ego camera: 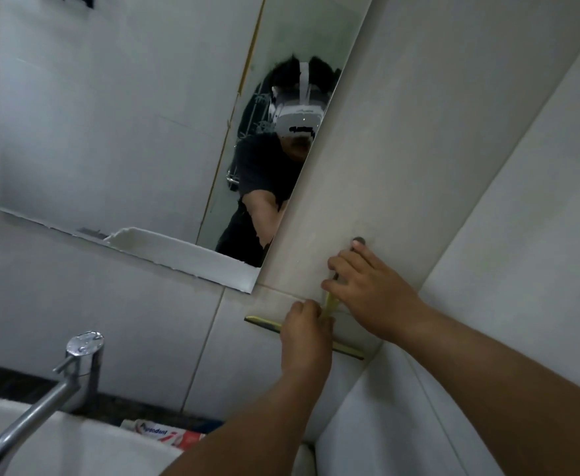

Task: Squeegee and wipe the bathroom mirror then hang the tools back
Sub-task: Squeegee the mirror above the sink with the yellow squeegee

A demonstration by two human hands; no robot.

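Observation:
The bathroom mirror (117,125) hangs on the tiled wall at the upper left. A yellow squeegee (264,323) with a dark rubber blade lies against the tiles to the mirror's lower right, its handle pointing up toward a round metal wall hook (359,240). My left hand (304,338) grips the squeegee where the handle meets the blade. My right hand (364,286) holds the top of the handle just under the hook, with one fingertip touching the hook. Most of the handle is hidden by both hands.
A chrome tap (76,365) stands over the white basin (58,448) at the lower left. A toothpaste tube (165,434) lies on the dark counter behind the basin. The wall corner runs up just right of the hook.

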